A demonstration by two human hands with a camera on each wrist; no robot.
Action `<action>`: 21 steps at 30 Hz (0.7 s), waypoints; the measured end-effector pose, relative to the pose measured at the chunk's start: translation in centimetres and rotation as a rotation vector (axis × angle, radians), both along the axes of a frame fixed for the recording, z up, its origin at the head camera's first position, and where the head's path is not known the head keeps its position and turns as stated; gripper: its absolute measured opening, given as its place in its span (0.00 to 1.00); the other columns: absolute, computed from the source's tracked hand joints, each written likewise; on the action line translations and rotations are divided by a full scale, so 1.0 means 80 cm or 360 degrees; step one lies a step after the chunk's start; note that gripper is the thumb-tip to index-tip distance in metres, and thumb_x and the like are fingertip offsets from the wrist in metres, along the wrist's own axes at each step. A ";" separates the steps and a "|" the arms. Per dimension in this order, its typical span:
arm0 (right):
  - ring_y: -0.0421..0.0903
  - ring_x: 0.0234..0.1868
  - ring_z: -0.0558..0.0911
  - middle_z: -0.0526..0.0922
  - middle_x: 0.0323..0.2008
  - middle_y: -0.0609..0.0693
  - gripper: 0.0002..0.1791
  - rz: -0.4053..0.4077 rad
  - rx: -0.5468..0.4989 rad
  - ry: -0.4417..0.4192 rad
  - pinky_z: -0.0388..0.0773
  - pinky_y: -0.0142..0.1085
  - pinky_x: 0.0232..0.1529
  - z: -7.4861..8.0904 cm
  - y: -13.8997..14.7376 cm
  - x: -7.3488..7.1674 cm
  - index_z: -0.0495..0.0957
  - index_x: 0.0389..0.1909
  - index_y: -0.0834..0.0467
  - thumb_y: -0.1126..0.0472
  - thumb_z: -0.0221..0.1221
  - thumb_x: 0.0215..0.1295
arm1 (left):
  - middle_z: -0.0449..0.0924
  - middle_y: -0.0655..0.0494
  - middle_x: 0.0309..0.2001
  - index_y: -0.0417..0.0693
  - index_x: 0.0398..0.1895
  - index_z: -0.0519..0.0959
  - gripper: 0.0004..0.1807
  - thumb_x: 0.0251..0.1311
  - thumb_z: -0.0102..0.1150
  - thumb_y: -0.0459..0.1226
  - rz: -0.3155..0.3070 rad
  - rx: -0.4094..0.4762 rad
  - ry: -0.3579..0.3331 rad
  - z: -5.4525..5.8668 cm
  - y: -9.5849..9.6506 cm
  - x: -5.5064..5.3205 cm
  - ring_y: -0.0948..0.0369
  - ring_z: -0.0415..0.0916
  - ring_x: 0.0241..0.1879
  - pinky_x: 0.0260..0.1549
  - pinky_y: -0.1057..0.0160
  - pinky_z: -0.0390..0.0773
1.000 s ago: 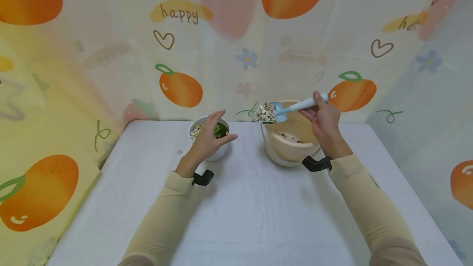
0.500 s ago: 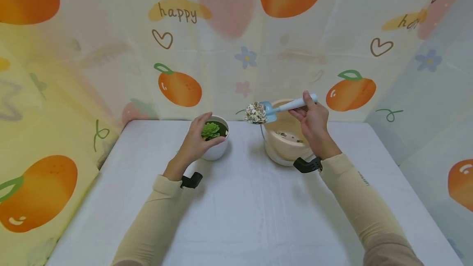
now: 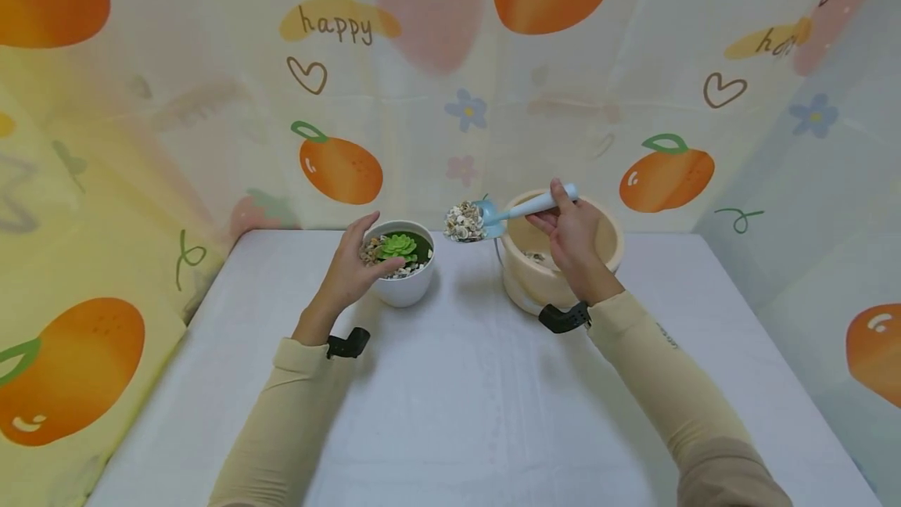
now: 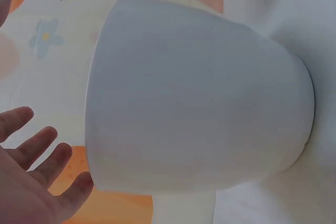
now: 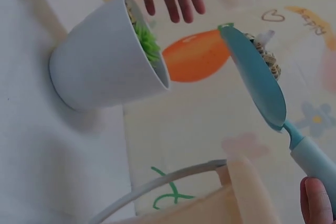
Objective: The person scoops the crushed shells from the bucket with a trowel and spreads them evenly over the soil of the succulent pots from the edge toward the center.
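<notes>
My right hand [image 3: 573, 239] grips the white handle of a small light-blue trowel [image 3: 496, 217], held level in the air. Its blade carries a heap of small shells [image 3: 463, 222], cream and brown. To the left stands a white plant pot [image 3: 403, 293] with a green succulent [image 3: 398, 247] and pale pieces over dark soil. My left hand [image 3: 349, 263] is at the pot's left rim, fingers spread and thumb over the near edge. In the left wrist view its fingers [image 4: 44, 142] are beside the rim; whether they touch it is unclear.
A cream bucket [image 3: 611, 247] with a few shells inside stands on the right, under my right hand. Its grey bail handle [image 5: 157, 184] hangs at its left side. A white cloth covers the table [image 3: 450, 413]. Behind it hangs a fruit-printed curtain [image 3: 422, 124].
My right hand has carried the loaded trowel leftward from the bucket, closer to the pot. My left hand has moved left off the pot's top, uncovering the succulent.
</notes>
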State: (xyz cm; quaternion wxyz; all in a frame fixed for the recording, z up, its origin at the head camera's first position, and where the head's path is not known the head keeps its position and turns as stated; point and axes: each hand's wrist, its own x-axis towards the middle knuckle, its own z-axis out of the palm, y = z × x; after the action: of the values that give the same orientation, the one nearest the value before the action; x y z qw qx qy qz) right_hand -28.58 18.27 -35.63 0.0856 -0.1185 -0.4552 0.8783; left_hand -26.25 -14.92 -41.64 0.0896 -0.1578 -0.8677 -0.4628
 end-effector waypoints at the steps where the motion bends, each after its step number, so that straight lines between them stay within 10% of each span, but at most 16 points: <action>1: 0.45 0.23 0.87 0.82 0.22 0.52 0.13 -0.0001 0.0012 0.0002 0.85 0.36 0.29 -0.001 -0.003 -0.001 0.72 0.40 0.64 0.57 0.57 0.69 | 0.54 0.42 0.74 0.46 0.75 0.56 0.50 0.52 0.71 0.50 0.0000 0.0008 -0.0012 -0.001 -0.002 0.000 0.44 0.53 0.73 0.69 0.37 0.55; 21: 0.44 0.22 0.85 0.79 0.21 0.52 0.12 0.0043 0.0171 0.0034 0.85 0.35 0.29 -0.015 -0.054 -0.007 0.71 0.34 0.64 0.57 0.54 0.71 | 0.51 0.43 0.75 0.47 0.77 0.50 0.53 0.52 0.72 0.46 0.0013 0.0044 -0.0145 -0.017 -0.027 -0.002 0.46 0.49 0.74 0.70 0.40 0.56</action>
State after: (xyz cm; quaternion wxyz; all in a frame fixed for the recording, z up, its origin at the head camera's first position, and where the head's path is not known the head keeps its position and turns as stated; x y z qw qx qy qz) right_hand -29.12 13.99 -36.84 0.0848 -0.0980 -0.5023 0.8549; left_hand -26.43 -17.04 -43.04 0.0541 -0.1316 -0.8650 -0.4812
